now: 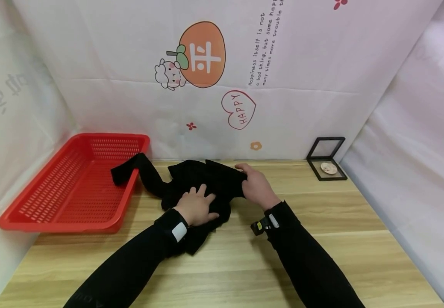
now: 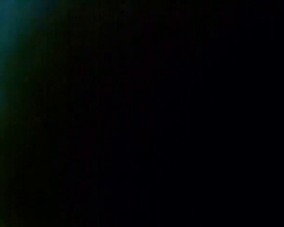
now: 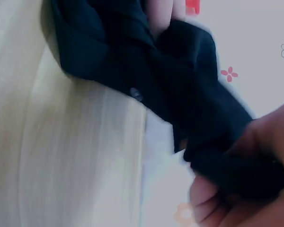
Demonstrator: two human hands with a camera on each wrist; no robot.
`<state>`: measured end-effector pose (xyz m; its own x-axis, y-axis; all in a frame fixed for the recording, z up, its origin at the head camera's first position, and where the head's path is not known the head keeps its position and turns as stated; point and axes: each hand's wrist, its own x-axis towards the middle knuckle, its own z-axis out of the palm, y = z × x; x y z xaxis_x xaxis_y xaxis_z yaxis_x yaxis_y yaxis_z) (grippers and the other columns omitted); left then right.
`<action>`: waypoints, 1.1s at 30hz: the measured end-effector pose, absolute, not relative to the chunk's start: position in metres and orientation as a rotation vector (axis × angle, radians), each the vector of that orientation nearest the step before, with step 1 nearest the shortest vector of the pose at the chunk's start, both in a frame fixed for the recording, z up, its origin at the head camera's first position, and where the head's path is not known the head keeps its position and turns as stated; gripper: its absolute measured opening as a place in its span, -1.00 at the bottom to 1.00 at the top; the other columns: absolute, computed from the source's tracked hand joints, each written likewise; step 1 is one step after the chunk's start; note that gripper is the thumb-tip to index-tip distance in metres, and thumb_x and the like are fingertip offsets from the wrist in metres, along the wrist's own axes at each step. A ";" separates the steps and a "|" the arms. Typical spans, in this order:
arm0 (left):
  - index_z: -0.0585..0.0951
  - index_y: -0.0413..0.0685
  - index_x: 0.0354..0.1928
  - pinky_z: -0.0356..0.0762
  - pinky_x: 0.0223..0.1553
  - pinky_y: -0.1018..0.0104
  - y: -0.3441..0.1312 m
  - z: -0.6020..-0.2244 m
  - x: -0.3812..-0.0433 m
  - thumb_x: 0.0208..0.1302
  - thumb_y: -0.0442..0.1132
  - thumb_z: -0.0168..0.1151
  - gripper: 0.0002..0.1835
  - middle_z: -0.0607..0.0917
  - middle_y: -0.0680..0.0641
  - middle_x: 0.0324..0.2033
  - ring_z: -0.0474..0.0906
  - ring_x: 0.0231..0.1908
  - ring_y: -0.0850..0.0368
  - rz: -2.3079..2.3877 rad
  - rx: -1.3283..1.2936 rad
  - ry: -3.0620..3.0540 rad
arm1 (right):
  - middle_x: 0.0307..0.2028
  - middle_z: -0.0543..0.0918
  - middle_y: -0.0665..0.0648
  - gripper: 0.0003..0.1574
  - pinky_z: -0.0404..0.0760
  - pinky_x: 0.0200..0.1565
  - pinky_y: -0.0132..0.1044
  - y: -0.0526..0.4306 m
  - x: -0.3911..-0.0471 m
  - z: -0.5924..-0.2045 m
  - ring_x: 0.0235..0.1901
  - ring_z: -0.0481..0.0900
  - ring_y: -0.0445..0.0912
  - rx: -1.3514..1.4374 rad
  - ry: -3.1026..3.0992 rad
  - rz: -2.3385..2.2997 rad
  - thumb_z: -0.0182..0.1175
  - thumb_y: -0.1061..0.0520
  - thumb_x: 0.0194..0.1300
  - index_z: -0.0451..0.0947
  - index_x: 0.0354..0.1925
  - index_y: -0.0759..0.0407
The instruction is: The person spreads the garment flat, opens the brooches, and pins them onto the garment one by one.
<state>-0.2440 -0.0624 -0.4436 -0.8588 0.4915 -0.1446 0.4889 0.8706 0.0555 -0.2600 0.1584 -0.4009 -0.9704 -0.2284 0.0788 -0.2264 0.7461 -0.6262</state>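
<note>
Here we see a black garment (image 1: 195,173) bunched on the wood-grain desk (image 1: 302,256), just to the right of the red plastic basket (image 1: 127,201), with a sleeve-like strip draped over the basket's right rim (its end hangs inside). We find the left hand (image 1: 196,207), the nearer of the two to the basket, resting on the cloth, its fingers spread wide. The right hand (image 1: 259,187), farther right of the basket, grips an edge of the garment with its fingers curled round it. In the right wrist view we notice a small button (image 3: 136,94) on the fabric; the left wrist view is too dark for us to read. Well to the right of the basket we see an open black case (image 1: 326,158) with a pale disc (image 1: 328,168) in it.
</note>
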 end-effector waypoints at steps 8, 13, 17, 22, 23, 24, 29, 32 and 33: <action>0.41 -0.09 0.40 0.37 0.17 -0.10 -0.068 -0.418 -0.248 0.53 0.30 -0.25 -0.28 0.33 -0.32 0.35 0.38 0.22 -0.29 0.363 0.660 2.877 | -0.04 0.58 0.20 -0.56 0.46 -0.31 -0.13 0.151 -0.255 -0.400 -0.33 0.52 -0.01 -0.397 2.818 -1.040 0.04 0.16 0.48 0.39 0.28 0.06; 0.48 -0.24 0.25 0.44 0.06 -0.11 -0.066 -0.399 -0.254 0.52 -0.05 0.05 -0.54 0.52 -0.28 0.13 0.48 0.08 -0.26 0.514 0.749 3.138 | 0.12 0.58 0.21 -0.51 0.50 -0.09 -0.12 0.143 -0.249 -0.401 -0.14 0.56 -0.05 -0.663 2.846 -0.809 0.14 0.16 0.48 0.45 0.33 0.15; 0.43 -0.16 0.35 0.27 0.22 -0.19 -0.065 -0.395 -0.257 0.41 -0.18 0.21 -0.48 0.43 -0.21 0.31 0.27 0.31 -0.26 0.572 0.984 3.091 | 0.05 0.63 0.16 -0.60 0.52 0.05 -0.12 0.140 -0.246 -0.398 -0.01 0.60 -0.01 -0.929 2.865 -0.763 0.11 0.29 0.47 0.57 0.22 0.16; 0.62 -0.01 -0.02 0.10 0.33 -0.13 -0.069 -0.395 -0.261 0.37 -0.15 0.30 -0.79 0.60 -0.09 0.07 0.29 0.32 -0.13 0.496 1.184 3.056 | 0.03 0.67 0.10 -0.63 0.54 0.07 -0.16 0.141 -0.241 -0.393 0.05 0.61 -0.03 -0.998 2.912 -0.822 0.09 0.35 0.47 0.63 0.13 0.12; 0.60 0.00 -0.12 0.08 0.34 -0.10 -0.070 -0.395 -0.262 0.36 -0.15 0.32 -0.85 0.61 -0.05 -0.03 0.36 0.26 -0.09 0.494 1.203 3.065 | 0.02 0.67 0.08 -0.63 0.54 0.05 -0.17 0.142 -0.240 -0.392 0.03 0.61 -0.05 -0.993 2.920 -0.839 0.09 0.35 0.47 0.64 0.11 0.10; 0.56 0.01 -0.20 0.07 0.34 -0.09 -0.071 -0.395 -0.263 0.34 -0.16 0.34 -0.86 0.61 -0.02 -0.13 0.44 0.17 -0.04 0.504 1.223 3.065 | 0.00 0.68 0.07 -0.64 0.55 0.04 -0.18 0.142 -0.239 -0.391 0.02 0.62 -0.06 -0.993 2.925 -0.861 0.09 0.35 0.47 0.65 0.09 0.09; 0.56 0.02 -0.13 0.34 0.11 -0.01 -0.076 -0.393 -0.267 0.36 -0.17 0.32 -0.85 0.60 0.05 -0.26 0.55 -0.20 0.11 0.559 1.283 2.997 | -0.03 0.69 0.07 -0.71 0.54 0.03 -0.18 0.143 -0.238 -0.387 0.01 0.62 -0.06 -1.034 2.964 -0.927 0.14 0.34 0.43 0.66 0.01 0.11; 0.64 0.02 -0.01 0.43 -0.10 0.06 -0.078 -0.391 -0.265 0.40 -0.14 0.29 -0.80 0.63 0.03 -0.22 0.56 -0.23 0.09 0.533 1.313 2.989 | 0.03 0.66 0.12 -0.71 0.52 0.08 -0.16 0.143 -0.238 -0.386 0.06 0.59 -0.02 -1.031 2.990 -0.925 0.18 0.31 0.41 0.62 0.06 0.17; 0.66 0.03 -0.01 0.45 -0.12 0.08 -0.078 -0.391 -0.265 0.41 -0.14 0.28 -0.81 0.64 0.03 -0.22 0.57 -0.23 0.08 0.522 1.317 2.992 | 0.06 0.64 0.14 -0.70 0.50 0.11 -0.15 0.143 -0.238 -0.386 0.09 0.57 0.00 -1.020 2.993 -0.917 0.18 0.30 0.41 0.60 0.09 0.18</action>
